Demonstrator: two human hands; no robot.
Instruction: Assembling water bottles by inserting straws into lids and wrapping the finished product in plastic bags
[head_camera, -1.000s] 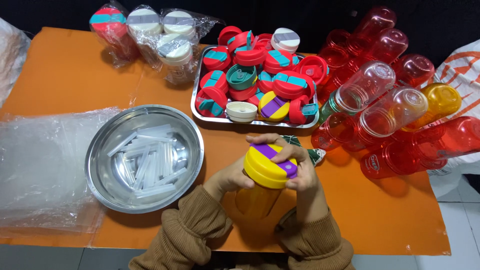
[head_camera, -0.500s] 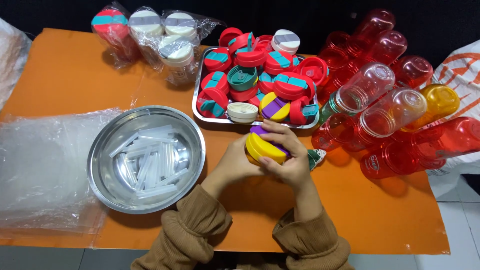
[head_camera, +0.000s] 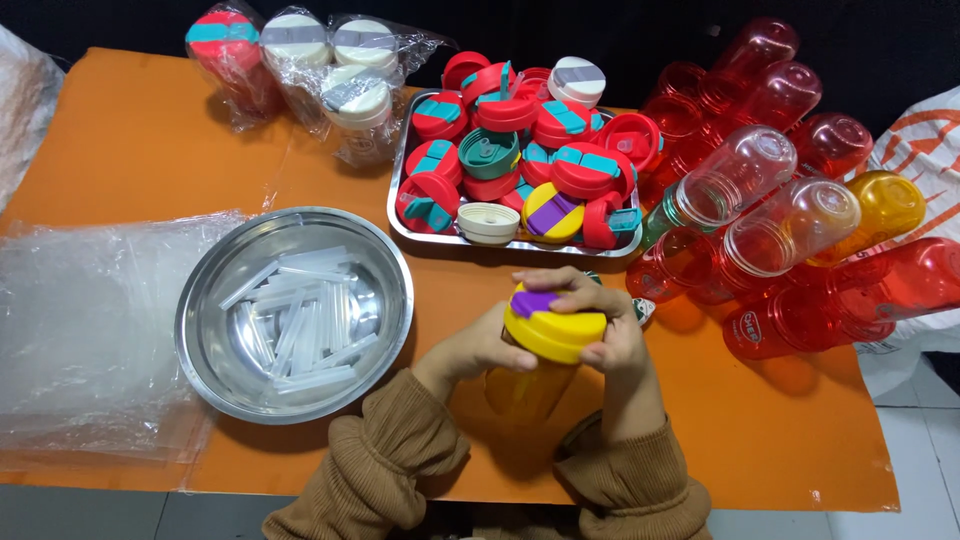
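Note:
A yellow bottle (head_camera: 525, 385) stands on the orange table in front of me, topped by a yellow lid with a purple flap (head_camera: 553, 322). My left hand (head_camera: 470, 350) grips the bottle just under the lid. My right hand (head_camera: 600, 325) wraps over the lid's far and right side. Both brown sleeves reach in from the bottom edge.
A round steel bowl (head_camera: 395, 290) of clear plastic straws sits left of my hands. A steel tray (head_camera: 398, 225) of red, teal and yellow lids lies behind. Red, clear and yellow bottles (head_camera: 790, 215) pile at right. Wrapped bottles (head_camera: 300, 70) stand at back left; clear bags (head_camera: 80, 320) lie at far left.
The lid, tilted up toward me a second ago, now sits flat on the bottle, and my right hand has shifted around its rim.

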